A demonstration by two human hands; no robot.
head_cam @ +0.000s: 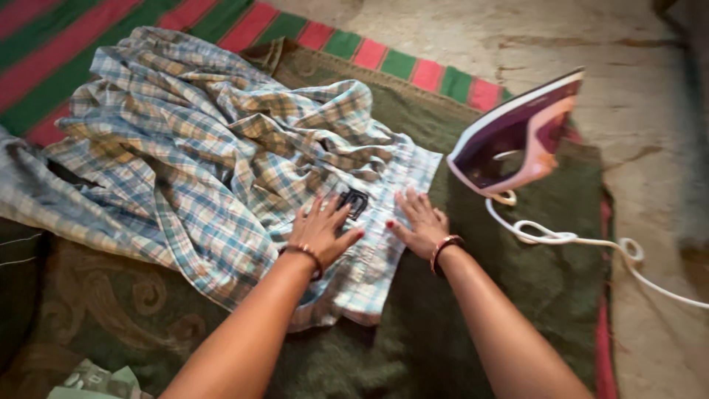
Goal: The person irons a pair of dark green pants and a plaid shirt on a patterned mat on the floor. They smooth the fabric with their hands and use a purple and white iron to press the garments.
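Green blanket (509,310) covered the floor (635,89), with a striped mat (384,59) under its far edge. On the blanket lay a crumpled plaid shirt (199,162), spread from the far left toward the middle. Both hands pressed flat on its near right corner, fingers spread wide, holding nothing: the left hand (321,233) beside the dark label (354,201), the right hand (419,222) at the cloth's edge. Right of the shirt stood an iron (517,137), tilted up, its white cord (583,240) trailing right.

Checked shirt (221,148): thin woven cloth, creased, matt. Green blanket (517,258): coarse, fuzzy. Iron (517,137): glossy plastic. Floor (591,44): rough, dull stone.
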